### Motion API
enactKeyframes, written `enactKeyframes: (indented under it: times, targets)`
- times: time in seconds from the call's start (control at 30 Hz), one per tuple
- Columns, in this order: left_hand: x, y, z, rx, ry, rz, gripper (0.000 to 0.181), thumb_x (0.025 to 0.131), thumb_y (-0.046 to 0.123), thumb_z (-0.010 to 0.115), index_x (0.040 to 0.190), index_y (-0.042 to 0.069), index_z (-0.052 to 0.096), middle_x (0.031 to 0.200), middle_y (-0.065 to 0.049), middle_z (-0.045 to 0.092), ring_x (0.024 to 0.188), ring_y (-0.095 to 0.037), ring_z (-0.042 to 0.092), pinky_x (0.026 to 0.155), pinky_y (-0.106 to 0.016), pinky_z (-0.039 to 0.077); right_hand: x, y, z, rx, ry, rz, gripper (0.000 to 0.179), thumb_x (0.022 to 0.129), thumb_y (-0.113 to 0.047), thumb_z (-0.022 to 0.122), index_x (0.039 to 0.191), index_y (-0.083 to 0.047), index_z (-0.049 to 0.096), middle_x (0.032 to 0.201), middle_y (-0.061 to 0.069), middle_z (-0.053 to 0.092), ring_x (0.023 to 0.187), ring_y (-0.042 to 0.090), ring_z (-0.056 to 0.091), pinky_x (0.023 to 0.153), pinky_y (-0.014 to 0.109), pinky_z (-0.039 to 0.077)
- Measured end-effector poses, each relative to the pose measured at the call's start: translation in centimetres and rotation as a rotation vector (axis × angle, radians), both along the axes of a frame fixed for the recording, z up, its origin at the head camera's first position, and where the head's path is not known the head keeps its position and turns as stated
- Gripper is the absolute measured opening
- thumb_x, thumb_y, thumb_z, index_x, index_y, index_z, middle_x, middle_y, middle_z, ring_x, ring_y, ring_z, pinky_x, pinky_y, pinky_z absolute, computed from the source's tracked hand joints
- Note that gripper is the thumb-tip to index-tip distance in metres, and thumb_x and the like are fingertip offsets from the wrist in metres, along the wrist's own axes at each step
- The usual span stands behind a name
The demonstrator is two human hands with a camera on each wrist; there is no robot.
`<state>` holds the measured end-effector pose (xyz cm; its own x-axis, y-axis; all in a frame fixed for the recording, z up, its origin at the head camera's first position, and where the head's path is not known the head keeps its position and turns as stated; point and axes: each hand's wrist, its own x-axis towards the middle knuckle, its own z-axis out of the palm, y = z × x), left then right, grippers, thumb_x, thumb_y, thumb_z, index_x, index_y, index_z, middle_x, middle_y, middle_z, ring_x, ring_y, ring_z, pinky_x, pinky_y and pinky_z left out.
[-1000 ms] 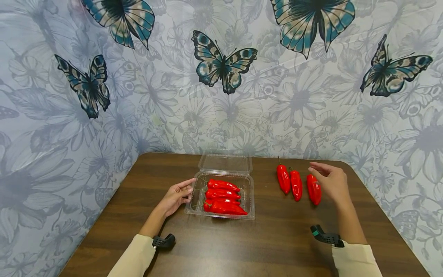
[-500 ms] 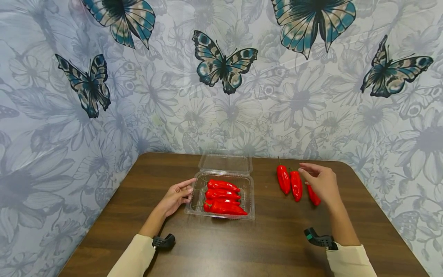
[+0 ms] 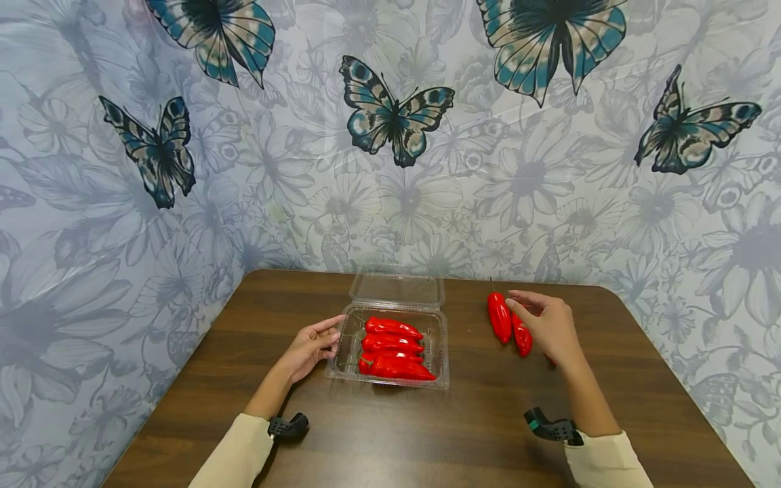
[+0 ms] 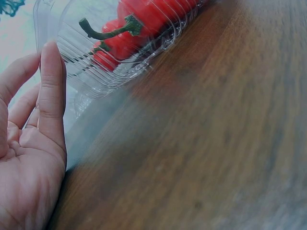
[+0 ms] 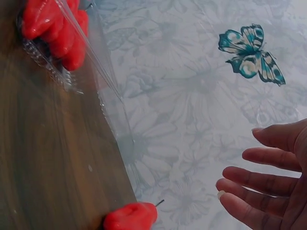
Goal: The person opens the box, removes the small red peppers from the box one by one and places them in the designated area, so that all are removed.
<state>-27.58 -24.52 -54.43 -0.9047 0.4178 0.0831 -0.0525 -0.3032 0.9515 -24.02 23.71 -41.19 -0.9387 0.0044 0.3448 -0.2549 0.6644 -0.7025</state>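
Observation:
Several red chili peppers [image 3: 393, 346] lie side by side in a clear plastic clamshell container [image 3: 438, 381], its lid standing raised at the back. My left hand [image 3: 312, 351] touches the container's left rim with fairly straight fingers. In the left wrist view, a green stem [image 4: 108, 33] shows through the ribbed wall. My right hand [image 3: 551, 325] hovers over the loose peppers at the right, fingers apart and holding nothing. One loose chili pepper [image 3: 499, 317] lies just left of its fingertips; a second chili pepper [image 3: 521, 337] is partly covered by the hand. A third is almost wholly hidden.
Everything stands on a brown wooden table [image 3: 421, 440]. Behind its back edge hangs a patterned wall cloth [image 3: 390, 217] with printed butterflies. The raised clear lid [image 3: 398, 285] stands between the container and the cloth.
My right hand has moved left, from over the rightmost loose pepper to beside the leftmost one, covering the others more. My left hand and the container have stayed put.

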Motion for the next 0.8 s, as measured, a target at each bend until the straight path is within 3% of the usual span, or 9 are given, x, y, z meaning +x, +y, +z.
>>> enactKeyframes:
  times: [0.17, 0.37, 0.47, 0.53, 0.67, 0.8]
  targets:
    - [-0.1, -0.1, -0.2, 0.012, 0.006, -0.007, 0.052, 0.103, -0.005, 0.049, 0.153, -0.009, 0.033, 0.094, 0.002, 0.064, 0.072, -0.007, 0.063, 0.065, -0.019, 0.059, 0.2, -1.1, -0.1, -0.024, -0.023, 0.04, 0.036, 0.099, -0.029, 0.068, 0.128, -0.007, 0.071, 0.113, 0.014, 0.074, 0.096, 0.032, 0.07, 0.069, 0.018, 0.052]
    - [0.0, -0.1, -0.2, -0.001, 0.006, -0.003, 0.053, 0.103, -0.005, 0.049, 0.153, -0.01, 0.032, 0.094, 0.002, 0.064, 0.072, -0.008, 0.063, 0.065, -0.019, 0.058, 0.1, -2.3, -0.5, -0.05, -0.009, 0.084, 0.038, 0.097, -0.036, 0.071, 0.128, -0.015, 0.073, 0.111, 0.004, 0.075, 0.09, 0.021, 0.068, 0.061, 0.02, 0.05]
    - [0.0, 0.0, -0.1, -0.013, 0.006, 0.0, 0.053, 0.104, -0.004, 0.049, 0.154, -0.008, 0.033, 0.094, 0.002, 0.064, 0.072, -0.008, 0.062, 0.065, -0.019, 0.058, 0.1, -3.0, -0.8, -0.084, 0.022, 0.139, 0.034, 0.096, -0.032, 0.072, 0.127, -0.018, 0.073, 0.106, 0.003, 0.075, 0.072, 0.016, 0.061, 0.049, 0.023, 0.044]
    - [0.0, -0.1, 0.0, -0.016, 0.01, 0.0, 0.052, 0.104, -0.005, 0.049, 0.154, -0.008, 0.033, 0.095, 0.002, 0.064, 0.072, -0.008, 0.062, 0.065, -0.019, 0.058, 0.2, -3.4, -1.0, -0.091, 0.044, 0.182, 0.033, 0.096, -0.029, 0.073, 0.127, -0.019, 0.073, 0.105, 0.002, 0.076, 0.067, 0.012, 0.059, 0.048, 0.024, 0.044]
    - [0.0, 0.0, 0.1, -0.01, 0.008, 0.006, 0.052, 0.104, -0.005, 0.05, 0.153, -0.007, 0.034, 0.095, 0.001, 0.064, 0.072, -0.008, 0.062, 0.065, -0.019, 0.058, 0.2, -4.4, -1.3, -0.088, 0.071, 0.27, 0.033, 0.096, -0.025, 0.073, 0.128, -0.018, 0.072, 0.109, 0.002, 0.076, 0.073, 0.007, 0.066, 0.045, 0.025, 0.042]
    - [0.0, -0.1, 0.1, -0.004, -0.006, 0.009, 0.053, 0.103, -0.004, 0.051, 0.153, -0.007, 0.034, 0.096, 0.002, 0.064, 0.072, -0.008, 0.062, 0.065, -0.019, 0.058, 0.4, -5.7, -1.8, -0.077, 0.079, 0.324, 0.034, 0.093, -0.022, 0.076, 0.127, -0.017, 0.073, 0.111, 0.001, 0.076, 0.087, 0.01, 0.07, 0.055, 0.024, 0.05]
